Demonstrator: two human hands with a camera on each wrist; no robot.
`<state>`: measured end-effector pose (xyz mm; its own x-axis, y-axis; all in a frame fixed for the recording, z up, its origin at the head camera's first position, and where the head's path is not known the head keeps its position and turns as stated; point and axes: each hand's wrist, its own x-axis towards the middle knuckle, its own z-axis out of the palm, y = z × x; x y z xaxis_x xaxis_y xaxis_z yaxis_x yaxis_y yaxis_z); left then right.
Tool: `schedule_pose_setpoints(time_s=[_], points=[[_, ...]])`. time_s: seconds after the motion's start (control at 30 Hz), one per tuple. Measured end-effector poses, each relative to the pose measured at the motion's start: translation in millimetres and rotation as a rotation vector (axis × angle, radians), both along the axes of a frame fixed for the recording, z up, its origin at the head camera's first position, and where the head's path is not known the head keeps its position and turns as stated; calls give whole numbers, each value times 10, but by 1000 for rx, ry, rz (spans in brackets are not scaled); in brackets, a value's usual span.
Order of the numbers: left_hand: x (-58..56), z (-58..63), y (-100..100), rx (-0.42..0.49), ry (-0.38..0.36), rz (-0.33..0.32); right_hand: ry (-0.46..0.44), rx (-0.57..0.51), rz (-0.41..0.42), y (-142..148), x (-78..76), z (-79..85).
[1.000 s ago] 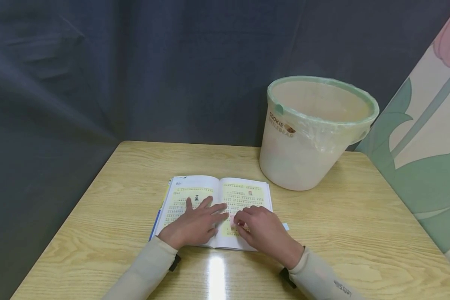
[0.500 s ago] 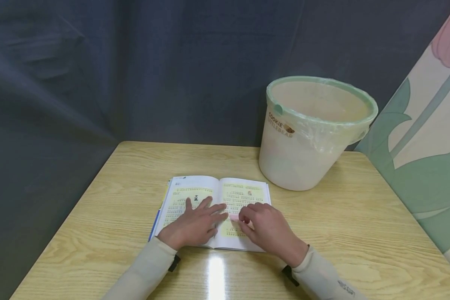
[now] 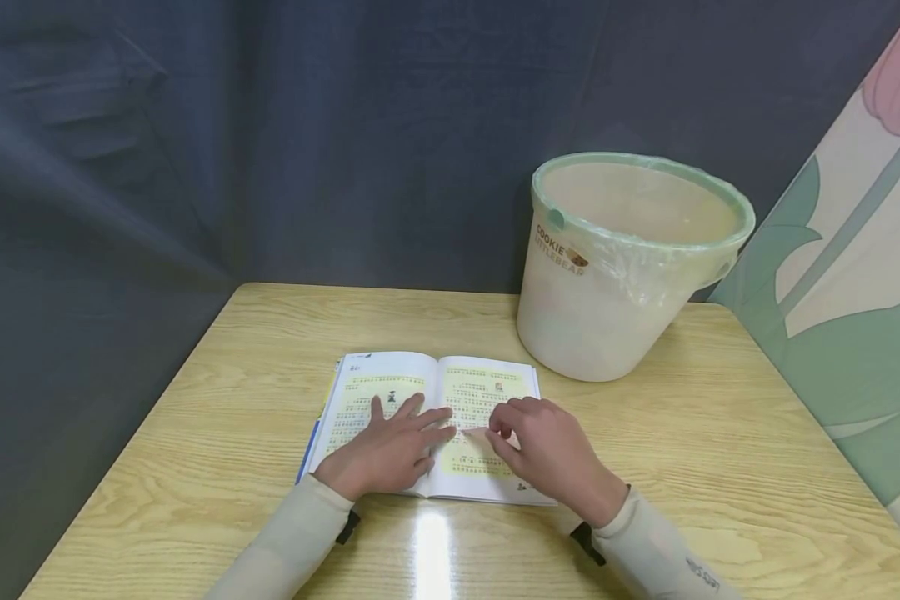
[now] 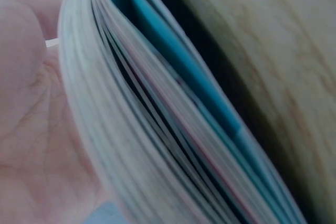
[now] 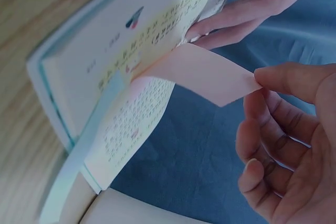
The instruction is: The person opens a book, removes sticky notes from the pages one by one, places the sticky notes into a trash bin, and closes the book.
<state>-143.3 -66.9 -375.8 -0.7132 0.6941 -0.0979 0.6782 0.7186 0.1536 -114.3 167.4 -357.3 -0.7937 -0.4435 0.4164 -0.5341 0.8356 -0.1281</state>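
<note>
Head: book (image 3: 487, 383) short of worktop (image 3: 757, 467) far edge; L hand (image 3: 393, 450) spread atop; R hand (image 3: 547, 446) pinching pink strip (image 5: 210, 74). Step prob. peel-off; next, steady pull.

Pale wood-grain table (image 3: 720, 433), glossy, light streak (image 3: 432, 550) reflected near side. On it: open book (image 3: 397, 365), face up, around middle; green-rimmed COOKIE LITTLEBEAR bin (image 3: 585, 321), back right.

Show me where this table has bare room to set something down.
Bare table lies left of the open book, behind it up to the dark curtain, and to its right, between the bucket and right sleeve. Crowded is the book itself: left hand rests on its pages, right hand pinches a pink slip.
</note>
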Motion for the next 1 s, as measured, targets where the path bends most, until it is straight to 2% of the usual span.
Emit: schedule_pose_setpoints(time_s=[0.5,1.0], points=[[-5,-18,7,-10,21,-3,17,-16,-31,139,-55,78],[-2,-13,9,-9,4,5,13,-40,-72,270,-90,133]])
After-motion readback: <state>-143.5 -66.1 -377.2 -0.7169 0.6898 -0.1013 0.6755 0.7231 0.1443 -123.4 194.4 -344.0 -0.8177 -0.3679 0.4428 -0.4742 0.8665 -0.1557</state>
